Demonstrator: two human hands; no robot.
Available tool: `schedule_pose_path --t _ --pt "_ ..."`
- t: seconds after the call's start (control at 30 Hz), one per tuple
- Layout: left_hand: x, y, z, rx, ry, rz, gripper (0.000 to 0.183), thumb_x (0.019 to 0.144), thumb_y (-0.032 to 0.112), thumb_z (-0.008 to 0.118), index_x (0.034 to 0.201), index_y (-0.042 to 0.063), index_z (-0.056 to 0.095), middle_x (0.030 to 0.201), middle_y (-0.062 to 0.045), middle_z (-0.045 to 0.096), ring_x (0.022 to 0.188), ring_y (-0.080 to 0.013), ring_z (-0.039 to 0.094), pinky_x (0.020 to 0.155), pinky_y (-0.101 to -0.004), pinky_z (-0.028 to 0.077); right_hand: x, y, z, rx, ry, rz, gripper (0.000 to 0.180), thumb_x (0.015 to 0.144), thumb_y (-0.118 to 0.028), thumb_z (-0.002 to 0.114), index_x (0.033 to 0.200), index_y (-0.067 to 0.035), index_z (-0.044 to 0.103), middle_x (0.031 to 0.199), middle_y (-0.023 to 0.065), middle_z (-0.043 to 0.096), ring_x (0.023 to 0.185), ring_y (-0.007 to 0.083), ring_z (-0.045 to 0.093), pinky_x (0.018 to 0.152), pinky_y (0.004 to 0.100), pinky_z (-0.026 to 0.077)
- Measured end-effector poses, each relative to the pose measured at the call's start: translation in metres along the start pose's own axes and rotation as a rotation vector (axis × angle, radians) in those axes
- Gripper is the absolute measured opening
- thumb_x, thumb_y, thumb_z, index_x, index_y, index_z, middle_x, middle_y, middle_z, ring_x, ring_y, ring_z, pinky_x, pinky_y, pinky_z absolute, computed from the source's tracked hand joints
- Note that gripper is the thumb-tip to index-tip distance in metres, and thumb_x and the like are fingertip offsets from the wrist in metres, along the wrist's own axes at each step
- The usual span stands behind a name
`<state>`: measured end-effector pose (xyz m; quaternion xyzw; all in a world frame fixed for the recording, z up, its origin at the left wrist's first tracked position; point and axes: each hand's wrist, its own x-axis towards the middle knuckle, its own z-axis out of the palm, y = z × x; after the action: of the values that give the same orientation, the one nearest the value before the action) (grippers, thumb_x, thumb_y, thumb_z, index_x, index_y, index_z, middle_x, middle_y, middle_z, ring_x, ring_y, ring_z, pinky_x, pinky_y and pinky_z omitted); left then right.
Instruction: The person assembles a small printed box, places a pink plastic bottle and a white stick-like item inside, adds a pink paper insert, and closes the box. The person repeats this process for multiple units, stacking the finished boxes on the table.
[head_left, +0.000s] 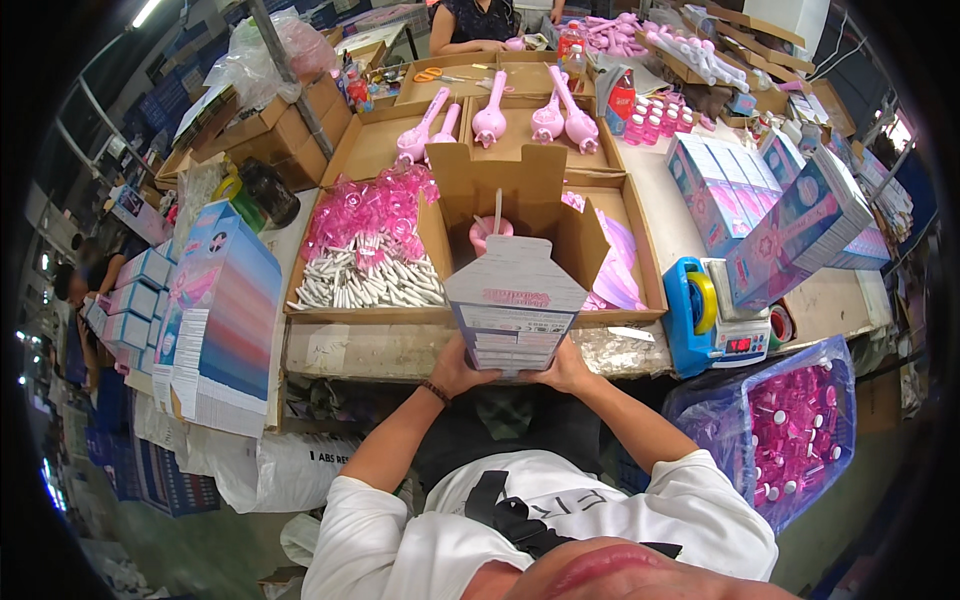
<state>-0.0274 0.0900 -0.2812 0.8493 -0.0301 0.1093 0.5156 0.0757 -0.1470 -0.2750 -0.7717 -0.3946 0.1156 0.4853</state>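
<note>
Both my hands hold an upright printed cardboard box at the table's front edge, with its flaps raised. My left hand grips its lower left side, my right hand its lower right side. A pink plastic part with a white stick shows in or behind the box opening. Left of the box lie pink clear plastic pieces and a heap of white sticks; to its right are pink and purple wing-shaped pieces. Farther back, several pink wands, one a star-fronted wand, rest in cardboard trays.
Flat printed cartons are stacked left. At right stand a blue tape dispenser, a digital scale, printed boxes and a lined blue crate of pink bottles. Orange-handled scissors lie in a back tray; another person sits across.
</note>
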Motion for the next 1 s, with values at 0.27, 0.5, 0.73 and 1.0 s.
schedule_pose_path --t 0.27,0.5,0.73,1.0 --pt "-0.019 0.02 -0.008 0.12 0.062 0.104 0.068 0.07 0.019 0.085 0.126 0.003 0.052 0.12 -0.017 0.059 0.112 -0.0346 0.057 0.093 -0.0399 0.049 -0.001 0.001 0.0 -0.02 0.027 -0.037 0.119 0.06 -0.025 0.09 0.151 -0.005 0.017 0.148 0.0214 0.031 0.136 0.0376 0.036 0.109 0.0435 0.038" --pt "-0.138 -0.011 -0.051 0.464 0.076 -0.031 0.018 0.082 0.019 0.07 0.093 0.005 0.068 0.094 -0.016 0.062 0.089 -0.0365 0.06 0.079 -0.0437 0.05 0.0 0.011 0.005 -0.029 0.044 -0.031 0.114 0.059 -0.028 0.092 0.148 -0.004 0.024 0.145 0.022 0.035 0.132 0.0385 0.041 0.105 0.0431 0.041" --pt "-0.194 -0.212 -0.049 0.471 0.156 -0.917 0.059 0.098 0.051 0.043 0.116 0.0 0.064 0.116 -0.025 0.064 0.105 -0.0452 0.059 0.088 -0.0506 0.045 0.001 0.006 0.007 -0.004 0.026 -0.054 0.085 0.059 -0.029 0.091 0.129 -0.004 0.05 0.125 0.018 0.055 0.113 0.0356 0.057 0.093 0.0423 0.048" --pt "-0.213 -0.34 0.02 0.538 0.271 -0.792 0.053 0.101 0.044 0.034 0.137 0.011 0.052 0.132 -0.018 0.057 0.117 -0.037 0.055 0.099 -0.0473 0.041 -0.006 0.01 0.012 0.041 -0.082 0.083 0.063 0.066 -0.029 0.088 0.118 -0.006 0.061 0.11 0.0117 0.067 0.103 0.0296 0.062 0.091 0.0396 0.048"
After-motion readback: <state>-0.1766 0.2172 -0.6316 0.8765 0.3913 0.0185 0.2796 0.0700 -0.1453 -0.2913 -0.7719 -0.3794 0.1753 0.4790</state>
